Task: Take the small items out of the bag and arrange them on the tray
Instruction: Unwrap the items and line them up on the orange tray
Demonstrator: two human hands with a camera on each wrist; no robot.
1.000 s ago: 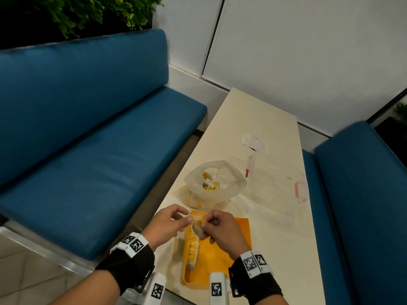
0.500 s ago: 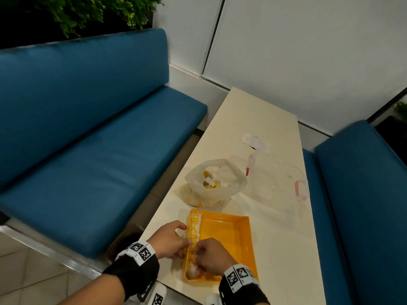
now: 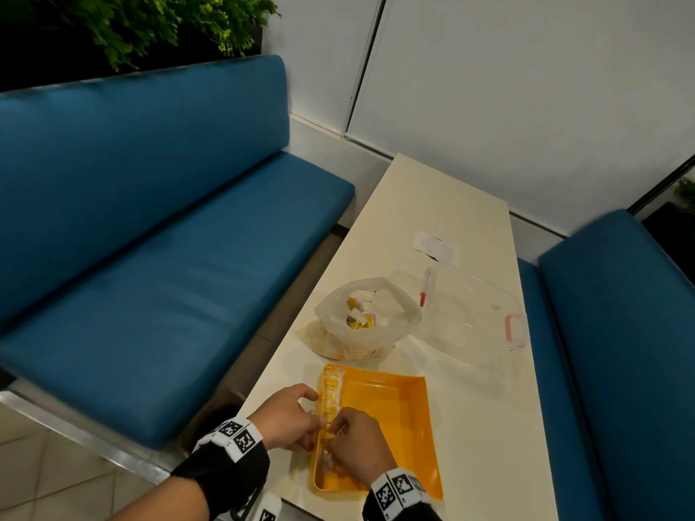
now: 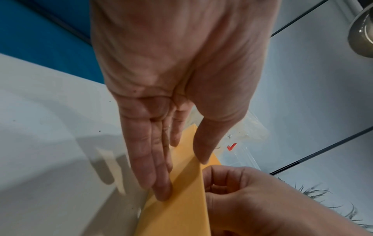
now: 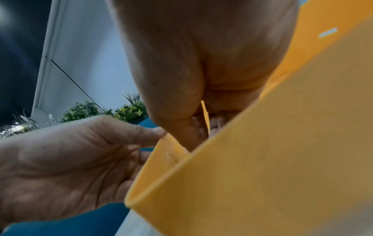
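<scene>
So I've got the orange tray [image 3: 391, 419] sitting at the near end of the table [image 3: 443, 204], and that tray is my reference for everything here. My left hand [image 3: 286, 419] is against the tray's left outer wall, fingers [image 4: 155, 167] pretty much straight and laid flat along the plastic with the thumb hooked toward the rim, so it's relaxed and just bracing the tray, not grabbing anything. My right hand [image 3: 357, 441] is inside the tray at its near-left corner, fingers curled down over the row of small items [image 3: 331, 392] that runs along the inside of the left wall. From the wrist view there's a thin yellow edge between my fingertips, but honestly I can't tell if I'm actually pinching one of the little packets or just nudging it into line. The items look like small yellow and white wrapped things lined up end to end from the far-left corner toward my hands. The rest of the tray floor to the right of that row is bare orange. The bag [image 3: 366, 317] is just beyond the tray's far edge, mouth open, with more yellow and white pieces showing inside it. Right of the bag, and beyond the tray's far-right corner, there's a clear plastic container [image 3: 474, 314] with pinkish-red clips. Blue bench seats [image 3: 158, 265] run along both sides of the table.
</scene>
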